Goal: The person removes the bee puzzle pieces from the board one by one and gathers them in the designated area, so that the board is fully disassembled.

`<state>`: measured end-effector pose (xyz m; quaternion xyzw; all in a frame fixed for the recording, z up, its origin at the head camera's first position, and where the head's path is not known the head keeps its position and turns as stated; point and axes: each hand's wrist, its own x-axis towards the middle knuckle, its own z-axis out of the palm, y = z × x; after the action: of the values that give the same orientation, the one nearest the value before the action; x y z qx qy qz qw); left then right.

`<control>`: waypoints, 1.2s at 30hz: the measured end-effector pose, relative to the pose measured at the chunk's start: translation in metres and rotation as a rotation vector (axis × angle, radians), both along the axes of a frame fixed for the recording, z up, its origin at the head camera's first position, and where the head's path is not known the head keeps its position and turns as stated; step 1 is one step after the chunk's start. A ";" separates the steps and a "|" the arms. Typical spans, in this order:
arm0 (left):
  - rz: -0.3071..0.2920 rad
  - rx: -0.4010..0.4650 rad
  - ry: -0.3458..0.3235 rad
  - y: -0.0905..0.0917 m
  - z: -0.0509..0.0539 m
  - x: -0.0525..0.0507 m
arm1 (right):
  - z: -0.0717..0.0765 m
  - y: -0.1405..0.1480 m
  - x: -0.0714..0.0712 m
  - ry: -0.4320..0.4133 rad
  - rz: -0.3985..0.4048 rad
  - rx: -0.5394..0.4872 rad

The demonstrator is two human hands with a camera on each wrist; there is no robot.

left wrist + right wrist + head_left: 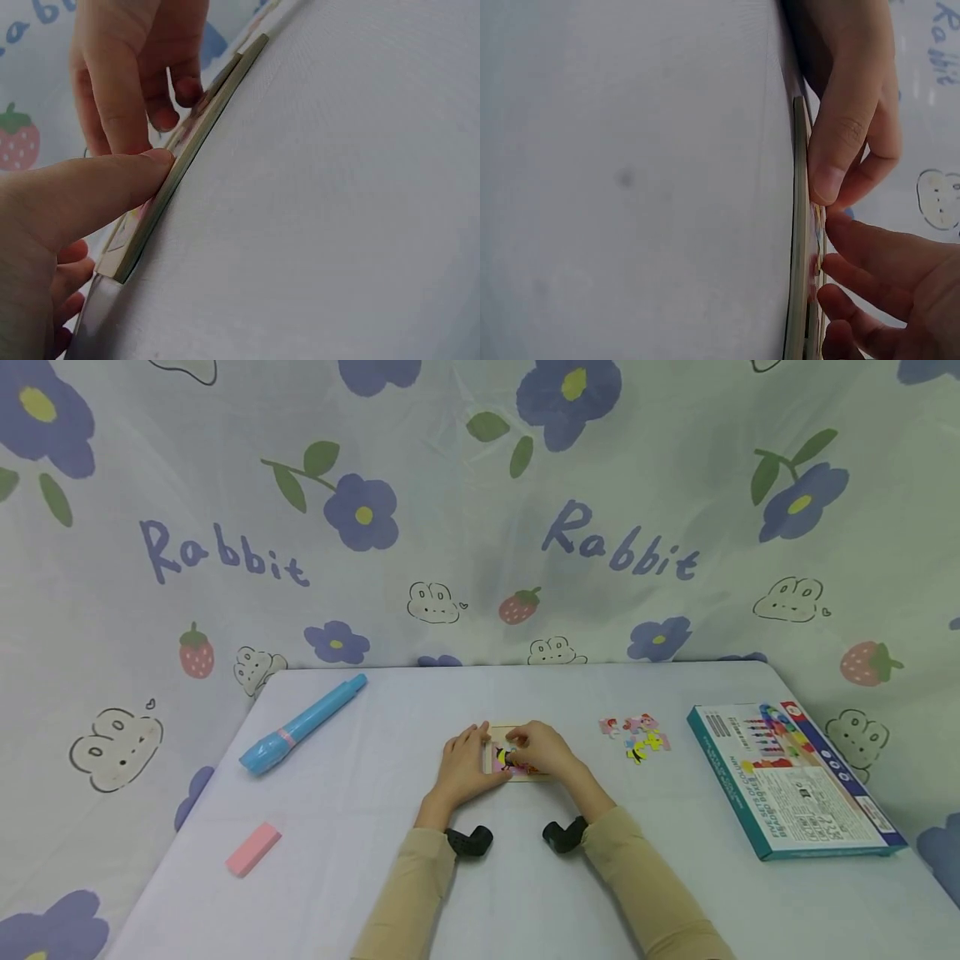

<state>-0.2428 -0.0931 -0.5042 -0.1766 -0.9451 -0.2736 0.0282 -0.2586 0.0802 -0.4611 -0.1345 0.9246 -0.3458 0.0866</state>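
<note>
A small puzzle board (514, 779) with a pale frame and a picture with a bee lies at the table's middle. My left hand (461, 770) grips its left part, the thumb on the near edge and the other fingers at its far left. Over the board, my right hand (551, 753) has bent, spread fingers; in the right wrist view its fingertips (831, 300) touch or nearly touch the surface. Whether a piece is between them is hidden. Several loose puzzle pieces (652, 741) lie right of the hands.
A teal-edged box (795, 785) lies flat at the right of the white table (337, 893). At the left are a blue stick-like object (303, 724) and a pink block (253, 849). A patterned cloth (465, 527) hangs behind.
</note>
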 end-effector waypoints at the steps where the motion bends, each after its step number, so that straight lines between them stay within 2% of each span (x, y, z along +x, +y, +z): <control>1: 0.000 -0.001 0.000 0.000 0.000 0.000 | 0.000 -0.001 0.000 0.008 0.004 0.018; 5: 0.002 -0.003 -0.006 0.000 0.001 0.000 | 0.000 -0.003 0.000 0.014 0.003 0.062; 8: 0.000 -0.002 -0.013 0.000 0.002 0.000 | -0.001 -0.004 -0.001 0.015 -0.005 0.057; 14: -0.008 -0.008 -0.001 0.000 0.001 0.000 | -0.005 -0.004 -0.001 0.040 0.008 -0.061; 20: -0.007 0.000 -0.001 0.000 0.001 0.001 | -0.004 -0.001 0.001 0.026 -0.007 -0.163; 28: -0.001 0.000 -0.007 0.001 0.002 0.001 | 0.003 0.013 0.001 0.004 -0.083 -0.223; 36: 0.004 0.007 -0.010 0.001 0.003 0.002 | 0.002 0.038 0.004 -0.128 -0.231 -0.366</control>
<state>-0.2409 -0.0919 -0.5014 -0.1731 -0.9447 -0.2775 0.0246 -0.2547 0.1180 -0.4587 -0.0190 0.8484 -0.5231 0.0791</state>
